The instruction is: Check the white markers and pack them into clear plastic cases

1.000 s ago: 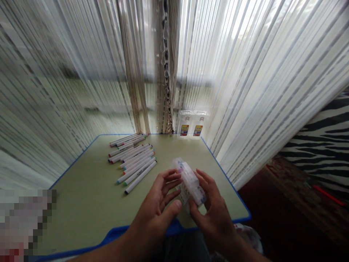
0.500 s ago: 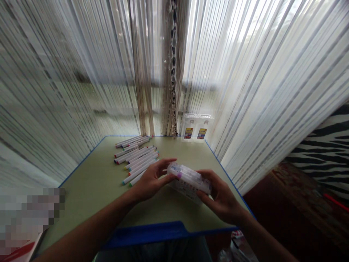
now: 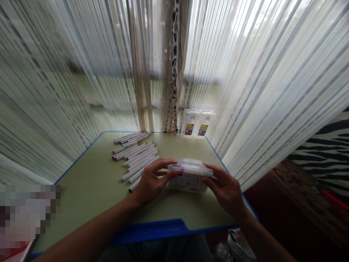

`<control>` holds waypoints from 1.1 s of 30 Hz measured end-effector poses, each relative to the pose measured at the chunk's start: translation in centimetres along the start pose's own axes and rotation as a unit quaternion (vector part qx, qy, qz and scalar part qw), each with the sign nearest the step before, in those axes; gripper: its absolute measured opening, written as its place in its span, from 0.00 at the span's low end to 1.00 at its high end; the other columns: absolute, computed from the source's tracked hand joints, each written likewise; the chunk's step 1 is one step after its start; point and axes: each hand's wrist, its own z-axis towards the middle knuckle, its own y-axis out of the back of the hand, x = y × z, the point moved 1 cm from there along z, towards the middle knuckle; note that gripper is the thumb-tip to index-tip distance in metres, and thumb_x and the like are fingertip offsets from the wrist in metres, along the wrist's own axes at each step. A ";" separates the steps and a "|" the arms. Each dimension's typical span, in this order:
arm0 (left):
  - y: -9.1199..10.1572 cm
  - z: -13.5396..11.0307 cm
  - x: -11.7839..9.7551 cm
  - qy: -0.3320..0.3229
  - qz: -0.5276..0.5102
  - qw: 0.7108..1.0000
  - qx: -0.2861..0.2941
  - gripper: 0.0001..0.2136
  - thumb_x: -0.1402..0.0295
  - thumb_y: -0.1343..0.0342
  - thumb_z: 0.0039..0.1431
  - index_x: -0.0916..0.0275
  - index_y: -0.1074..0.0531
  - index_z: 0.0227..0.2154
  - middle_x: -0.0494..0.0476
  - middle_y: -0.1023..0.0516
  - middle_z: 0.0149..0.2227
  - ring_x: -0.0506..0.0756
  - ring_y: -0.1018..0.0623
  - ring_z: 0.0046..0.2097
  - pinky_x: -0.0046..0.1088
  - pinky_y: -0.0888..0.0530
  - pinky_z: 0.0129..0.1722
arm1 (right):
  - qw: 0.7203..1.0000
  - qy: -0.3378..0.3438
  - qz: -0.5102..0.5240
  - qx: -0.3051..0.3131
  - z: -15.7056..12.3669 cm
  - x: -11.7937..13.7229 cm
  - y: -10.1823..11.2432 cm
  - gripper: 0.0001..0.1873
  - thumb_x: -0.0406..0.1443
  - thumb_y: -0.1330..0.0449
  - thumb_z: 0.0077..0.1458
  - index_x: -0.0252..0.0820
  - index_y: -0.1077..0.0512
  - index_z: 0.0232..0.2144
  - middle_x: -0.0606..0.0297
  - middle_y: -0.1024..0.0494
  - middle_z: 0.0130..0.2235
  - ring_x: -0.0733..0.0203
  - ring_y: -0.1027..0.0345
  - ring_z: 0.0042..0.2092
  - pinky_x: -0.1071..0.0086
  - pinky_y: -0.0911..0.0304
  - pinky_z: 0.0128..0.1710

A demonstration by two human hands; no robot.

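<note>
A clear plastic marker case (image 3: 189,175) with coloured marker ends showing inside rests low over the green table (image 3: 89,182). My left hand (image 3: 152,180) grips its left end with fingers curled over the top. Its right end is held by my right hand (image 3: 225,189), fingers wrapped round the edge. Just left of my left hand lies a row of several white markers (image 3: 136,154) with coloured caps.
Two clear upright cases with yellow labels (image 3: 196,125) stand at the table's far edge against the striped sheer curtains (image 3: 245,91). The table has a blue rim (image 3: 152,229). A zebra-pattern fabric (image 3: 324,149) lies to the right, off the table.
Both hands moved forward over the table and turned the case from tilted on end to level and crosswise, bringing it down onto or just above the surface.
</note>
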 end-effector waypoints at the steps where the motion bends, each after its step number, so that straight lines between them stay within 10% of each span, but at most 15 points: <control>1: 0.0 0.0 0.0 -0.008 0.003 1.000 -0.003 0.12 0.65 0.34 0.56 0.58 0.20 0.44 0.58 0.22 0.48 0.58 0.21 0.50 0.33 0.17 0.42 | 1.000 0.005 -0.006 -0.003 -0.1 -0.1 0.0 0.20 0.32 0.32 0.56 0.55 0.23 0.50 0.64 0.21 0.52 0.56 0.25 0.52 0.65 0.25 0.50; 17: 0.4 -0.3 0.7 -0.168 0.140 0.976 0.023 0.06 0.73 0.39 0.59 0.60 0.18 0.38 0.60 0.17 0.41 0.54 0.17 0.40 0.27 0.18 0.37 | 0.985 0.050 -0.152 0.060 -0.2 0.2 0.1 0.09 0.38 0.38 0.61 0.45 0.20 0.41 0.55 0.19 0.48 0.55 0.20 0.41 0.67 0.22 0.35; 22: 0.1 -0.8 0.7 -0.070 0.111 0.991 0.024 0.09 0.66 0.40 0.61 0.62 0.21 0.42 0.61 0.18 0.43 0.54 0.17 0.37 0.26 0.20 0.31 | 0.992 -0.037 -0.111 0.040 -0.8 -0.4 0.5 0.21 0.43 0.38 0.61 0.42 0.27 0.53 0.57 0.17 0.38 0.55 0.20 0.34 0.63 0.22 0.34; 26: 0.0 -0.6 0.6 0.004 0.112 0.994 0.001 0.16 0.62 0.40 0.61 0.62 0.26 0.50 0.58 0.18 0.38 0.53 0.18 0.33 0.28 0.21 0.34 | 0.989 0.008 -0.145 0.005 -0.5 -0.3 0.5 0.20 0.43 0.37 0.60 0.43 0.26 0.52 0.53 0.20 0.48 0.57 0.22 0.37 0.64 0.22 0.36; 33: 0.4 -0.7 0.4 -0.071 0.122 0.990 0.000 0.13 0.64 0.37 0.59 0.61 0.21 0.46 0.60 0.18 0.44 0.53 0.19 0.37 0.26 0.21 0.36 | 0.981 0.098 -0.165 -0.010 -0.5 0.5 0.3 0.15 0.33 0.37 0.61 0.47 0.25 0.51 0.55 0.25 0.52 0.53 0.27 0.52 0.62 0.24 0.46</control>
